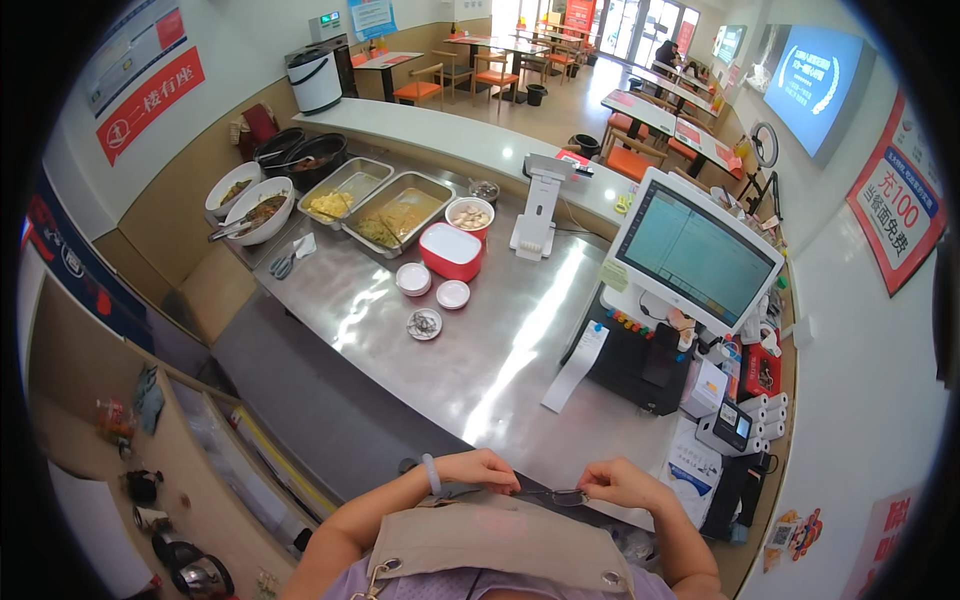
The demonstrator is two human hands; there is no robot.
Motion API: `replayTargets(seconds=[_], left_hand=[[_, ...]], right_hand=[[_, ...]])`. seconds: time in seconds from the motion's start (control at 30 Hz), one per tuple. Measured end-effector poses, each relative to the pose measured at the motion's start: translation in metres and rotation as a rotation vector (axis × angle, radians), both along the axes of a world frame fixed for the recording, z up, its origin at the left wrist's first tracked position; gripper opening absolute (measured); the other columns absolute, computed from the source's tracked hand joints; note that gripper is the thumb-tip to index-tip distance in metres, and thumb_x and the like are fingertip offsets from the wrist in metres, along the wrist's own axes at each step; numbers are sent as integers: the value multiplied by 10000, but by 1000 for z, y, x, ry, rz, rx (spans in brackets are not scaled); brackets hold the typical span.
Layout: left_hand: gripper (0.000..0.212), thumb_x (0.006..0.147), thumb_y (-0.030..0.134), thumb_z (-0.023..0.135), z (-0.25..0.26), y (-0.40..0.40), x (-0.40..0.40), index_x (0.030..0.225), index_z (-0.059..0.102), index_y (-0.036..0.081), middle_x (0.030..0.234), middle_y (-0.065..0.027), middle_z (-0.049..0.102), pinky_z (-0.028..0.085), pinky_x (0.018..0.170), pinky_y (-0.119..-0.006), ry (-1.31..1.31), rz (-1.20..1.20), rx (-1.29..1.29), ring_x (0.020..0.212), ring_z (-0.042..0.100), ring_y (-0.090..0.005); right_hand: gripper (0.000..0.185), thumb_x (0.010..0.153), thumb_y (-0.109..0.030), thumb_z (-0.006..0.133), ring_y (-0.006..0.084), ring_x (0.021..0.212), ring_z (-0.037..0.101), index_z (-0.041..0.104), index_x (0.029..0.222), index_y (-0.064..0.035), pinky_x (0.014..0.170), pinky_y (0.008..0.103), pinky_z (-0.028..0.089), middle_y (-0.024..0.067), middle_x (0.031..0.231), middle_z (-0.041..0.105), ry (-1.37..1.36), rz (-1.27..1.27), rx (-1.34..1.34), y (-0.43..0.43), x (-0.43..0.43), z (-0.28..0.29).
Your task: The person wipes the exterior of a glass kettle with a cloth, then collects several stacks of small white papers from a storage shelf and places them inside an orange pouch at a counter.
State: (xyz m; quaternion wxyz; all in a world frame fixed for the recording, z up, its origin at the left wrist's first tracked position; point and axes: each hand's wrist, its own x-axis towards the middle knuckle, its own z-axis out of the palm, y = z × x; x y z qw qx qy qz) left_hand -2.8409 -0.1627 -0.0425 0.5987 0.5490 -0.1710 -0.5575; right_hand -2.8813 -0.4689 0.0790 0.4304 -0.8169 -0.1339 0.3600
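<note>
A pair of thin-framed glasses (570,497) is held between my two hands, just in front of the beige apron (495,532). My left hand (484,471), with a pale bangle at the wrist, pinches a thin dark part at the left. My right hand (619,482) has its fingers closed on the rim at the right. Both hands are over the near edge of the stainless steel counter (420,382). Beyond them on the counter are a small dish of dark strands (424,325), stacked white dishes (413,279) and a red container with a white lid (451,250).
Steel food trays (397,214) and white bowls (260,210) stand at the far left, with scissors (283,264) near them. A touchscreen till (694,247), a black cash drawer (630,360) and paper rolls (766,420) crowd the right. A raised white ledge (450,139) borders the far side.
</note>
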Motion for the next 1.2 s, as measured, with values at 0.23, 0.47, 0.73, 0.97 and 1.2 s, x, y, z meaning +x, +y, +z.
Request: replayTargets(seconds=[0.23, 0.47, 0.73, 0.97, 1.2], left_hand=[[302, 868, 294, 703, -2, 97, 9, 980, 709, 14, 844, -66, 708, 512, 728, -276, -433, -245, 101, 782, 640, -124], [228, 765, 247, 719, 16, 276, 7, 861, 729, 40, 829, -119, 718, 521, 715, -320, -638, -75, 359, 766, 679, -190], [96, 754, 122, 704, -17, 468, 21, 743, 691, 28, 651, -83, 655, 483, 569, -295, -667, 538, 339, 581, 594, -122], [85, 784, 99, 700, -5, 641, 78, 779, 694, 14, 663, -71, 661, 490, 595, -274, -536, 865, 475, 612, 617, -132], [94, 785, 90, 686, 16, 825, 183, 797, 694, -4, 694, -114, 674, 506, 604, -306, -534, 942, 502, 617, 640, -196]], right_hand=[[160, 867, -150, 625, 114, 721, 589, 673, 955, -25, 684, 272, 479, 45, 797, 678, -47, 14, -22, 110, 14, 14], [164, 824, -132, 625, 143, 731, 615, 671, 943, -30, 682, 292, 484, 64, 792, 677, -23, 174, 68, 290, 60, 28], [155, 781, -67, 621, 215, 643, 620, 682, 907, 0, 611, 325, 489, 145, 755, 650, -220, 367, 31, 528, 142, 16], [151, 778, 22, 612, 126, 569, 554, 686, 907, 44, 539, 258, 448, 102, 723, 618, -254, 526, 58, 729, 232, 12], [112, 674, -22, 657, 229, 522, 571, 666, 775, 26, 536, 316, 470, 113, 605, 585, -438, 730, 0, 941, 349, 25]])
